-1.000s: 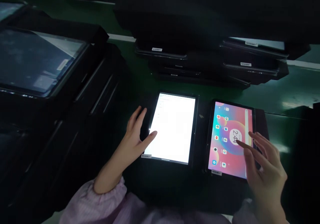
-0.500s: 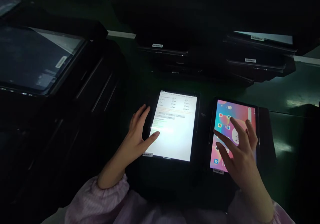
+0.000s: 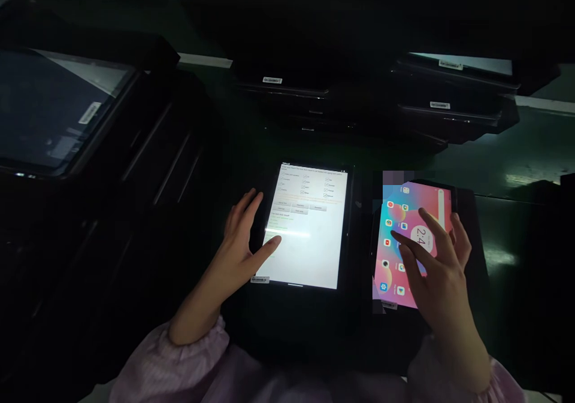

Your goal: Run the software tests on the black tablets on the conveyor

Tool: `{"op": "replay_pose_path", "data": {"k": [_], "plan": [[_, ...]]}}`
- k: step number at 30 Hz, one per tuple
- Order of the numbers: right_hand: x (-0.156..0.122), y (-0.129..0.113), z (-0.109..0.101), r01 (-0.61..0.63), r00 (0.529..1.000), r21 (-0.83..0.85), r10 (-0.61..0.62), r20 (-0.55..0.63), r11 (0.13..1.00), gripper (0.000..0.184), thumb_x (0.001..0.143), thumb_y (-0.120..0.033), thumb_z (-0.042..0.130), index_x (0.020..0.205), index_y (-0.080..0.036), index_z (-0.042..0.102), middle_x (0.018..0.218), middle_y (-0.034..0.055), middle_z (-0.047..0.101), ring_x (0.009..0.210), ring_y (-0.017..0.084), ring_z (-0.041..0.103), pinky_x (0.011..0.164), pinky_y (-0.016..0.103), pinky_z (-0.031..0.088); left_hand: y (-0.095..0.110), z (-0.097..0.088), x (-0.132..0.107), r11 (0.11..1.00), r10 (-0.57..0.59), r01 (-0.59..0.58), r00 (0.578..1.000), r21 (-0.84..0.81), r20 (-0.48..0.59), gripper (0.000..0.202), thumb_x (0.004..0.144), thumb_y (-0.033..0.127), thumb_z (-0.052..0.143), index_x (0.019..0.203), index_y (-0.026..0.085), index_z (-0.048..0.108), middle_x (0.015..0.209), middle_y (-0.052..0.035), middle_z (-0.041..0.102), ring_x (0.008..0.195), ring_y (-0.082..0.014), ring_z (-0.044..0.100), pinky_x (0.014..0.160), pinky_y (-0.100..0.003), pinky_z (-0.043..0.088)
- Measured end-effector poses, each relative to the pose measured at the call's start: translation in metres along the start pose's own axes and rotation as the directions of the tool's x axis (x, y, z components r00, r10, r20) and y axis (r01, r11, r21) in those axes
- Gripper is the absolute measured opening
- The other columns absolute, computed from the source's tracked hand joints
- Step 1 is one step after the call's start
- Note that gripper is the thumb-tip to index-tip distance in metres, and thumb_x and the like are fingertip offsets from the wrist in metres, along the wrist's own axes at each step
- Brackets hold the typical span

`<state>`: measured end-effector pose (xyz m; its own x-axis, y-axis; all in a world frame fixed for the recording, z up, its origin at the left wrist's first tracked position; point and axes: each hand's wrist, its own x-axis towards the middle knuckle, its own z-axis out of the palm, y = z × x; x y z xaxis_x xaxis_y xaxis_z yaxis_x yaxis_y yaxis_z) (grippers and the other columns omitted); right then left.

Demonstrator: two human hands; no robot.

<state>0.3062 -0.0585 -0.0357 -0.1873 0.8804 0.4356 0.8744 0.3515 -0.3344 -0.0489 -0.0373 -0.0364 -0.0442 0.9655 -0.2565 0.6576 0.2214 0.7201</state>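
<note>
Two lit tablets lie side by side in front of me. The left tablet [image 3: 309,226] shows a white page with small text and checkboxes. My left hand [image 3: 240,238] rests flat at its left edge, fingers apart, thumb tip on the screen. The right tablet [image 3: 406,241] shows a pink home screen with app icons and a clock. My right hand [image 3: 433,271] hovers over that screen with fingers spread, fingertips at or just above the glass. Neither hand holds anything.
Stacks of dark tablets with white labels [image 3: 449,106] sit behind on the green table [image 3: 525,151]. More dark stacked tablets [image 3: 287,91] lie at the back centre. A tall stack with a dark screen on top [image 3: 54,109] fills the left side.
The left tablet's blank white page filled with text and checkboxes. My right hand moved from the right tablet's right edge onto its screen. My left hand stayed put.
</note>
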Motion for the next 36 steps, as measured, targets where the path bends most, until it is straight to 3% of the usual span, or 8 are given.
{"op": "replay_pose_path", "data": {"k": [11,18,24,28,33,36], "plan": [[0.006,-0.016,0.009,0.057,0.994,0.026,-0.059,0.089,0.998,0.031,0.110,-0.028,0.061,0.139,-0.029,0.072,0.176,0.0073,0.041,0.171,0.046,0.014,0.123,0.078,0.046,-0.003,0.000,0.002,0.999,0.048,-0.047,0.999,0.014,-0.026,0.085,0.098,0.067,0.063,0.171,0.034,0.034,0.185,-0.0134,0.024,0.173,-0.0437,0.018,0.136,-0.073,0.019],[0.000,0.002,0.000,-0.038,0.999,-0.013,0.038,-0.014,0.999,0.022,0.110,-0.030,0.062,0.120,-0.028,0.082,0.165,0.0087,0.055,0.168,0.046,0.022,0.122,0.084,0.040,-0.002,0.001,0.002,0.998,0.046,-0.044,0.998,0.049,-0.043,0.083,0.099,0.065,0.063,0.171,0.033,0.035,0.184,-0.0135,0.026,0.172,-0.0436,0.019,0.136,-0.072,0.023],[0.001,0.003,-0.001,-0.023,1.000,0.006,0.023,-0.016,1.000,0.021,0.110,-0.031,0.062,0.121,-0.027,0.080,0.164,0.0096,0.056,0.168,0.045,0.024,0.120,0.079,0.044,0.003,0.002,0.004,0.999,0.013,-0.010,0.999,0.050,-0.048,0.085,0.098,0.062,0.063,0.171,0.028,0.035,0.185,-0.0161,0.024,0.172,-0.0439,0.018,0.136,-0.073,0.022],[0.001,0.006,-0.006,-0.043,0.996,0.011,0.043,-0.081,0.999,0.020,0.110,-0.030,0.063,0.119,-0.027,0.080,0.158,0.0098,0.061,0.164,0.045,0.034,0.119,0.075,0.046,0.003,0.002,0.004,0.999,0.016,-0.014,0.999,0.049,-0.048,0.085,0.097,0.063,0.064,0.171,0.031,0.035,0.185,-0.0149,0.025,0.172,-0.0438,0.020,0.134,-0.074,0.027],[-0.007,0.023,-0.017,-0.101,0.986,-0.056,0.092,-0.141,0.993,0.018,0.108,-0.027,0.065,0.114,-0.025,0.082,0.150,0.0141,0.068,0.156,0.049,0.046,0.113,0.072,0.051,0.003,0.002,0.004,0.999,0.000,0.002,0.999,0.050,-0.052,0.087,0.096,0.064,0.064,0.171,0.029,0.036,0.185,-0.0158,0.024,0.172,-0.0445,0.019,0.134,-0.073,0.029],[-0.012,0.035,-0.018,-0.136,0.982,-0.076,0.124,-0.142,0.988,0.022,0.109,-0.032,0.063,0.117,-0.026,0.083,0.153,0.0140,0.066,0.156,0.052,0.045,0.110,0.076,0.050,0.005,0.003,0.005,0.999,-0.001,0.004,0.999,0.052,-0.055,0.089,0.095,0.065,0.063,0.171,0.027,0.036,0.185,-0.0161,0.023,0.172,-0.0444,0.019,0.134,-0.073,0.029]]}}
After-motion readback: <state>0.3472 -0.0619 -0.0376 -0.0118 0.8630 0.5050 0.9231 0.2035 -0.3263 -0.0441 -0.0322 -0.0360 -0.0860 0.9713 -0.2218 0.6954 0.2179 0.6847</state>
